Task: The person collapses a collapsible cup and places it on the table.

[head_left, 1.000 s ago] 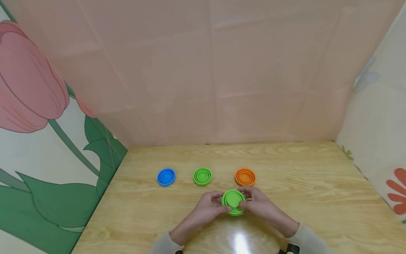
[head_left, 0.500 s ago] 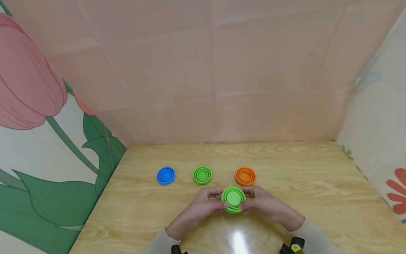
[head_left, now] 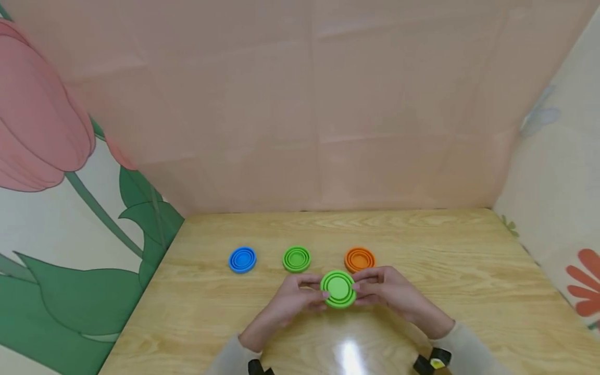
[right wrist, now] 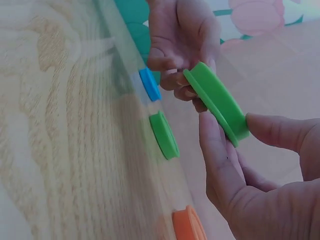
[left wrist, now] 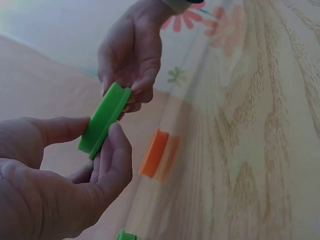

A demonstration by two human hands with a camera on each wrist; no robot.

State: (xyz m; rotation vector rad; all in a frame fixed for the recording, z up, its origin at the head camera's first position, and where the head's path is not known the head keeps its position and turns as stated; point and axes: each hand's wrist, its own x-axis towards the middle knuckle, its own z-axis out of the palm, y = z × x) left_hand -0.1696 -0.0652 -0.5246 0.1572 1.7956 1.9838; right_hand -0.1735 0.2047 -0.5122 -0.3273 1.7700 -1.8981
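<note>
Between both hands, raised above the wooden table, is a light green collapsible cup (head_left: 338, 288) pressed flat into concentric rings. My left hand (head_left: 291, 302) pinches its left edge, thumb on the near face and fingers behind. On the opposite edge my right hand (head_left: 391, 291) pinches it in the same way. The left wrist view shows the cup (left wrist: 105, 120) edge-on, as a thick disc with a protruding rim. Beyond the hands lie a blue collapsed cup (head_left: 242, 260), another green one (head_left: 296, 259) and an orange one (head_left: 359, 259), set apart in a row.
The wooden table (head_left: 469, 271) ends at a pink cloth-like backdrop (head_left: 319, 130). A wall panel with painted tulips (head_left: 42, 114) stands at the left, and a pale panel with a red flower (head_left: 586, 284) at the right. Light glares off the tabletop near the front.
The held cup's face, uneven with the rings pushed off-centre earlier, now looks flat and evenly ringed. The thumbs have shifted outward to its edges. Cup and hands have moved slightly away and left.
</note>
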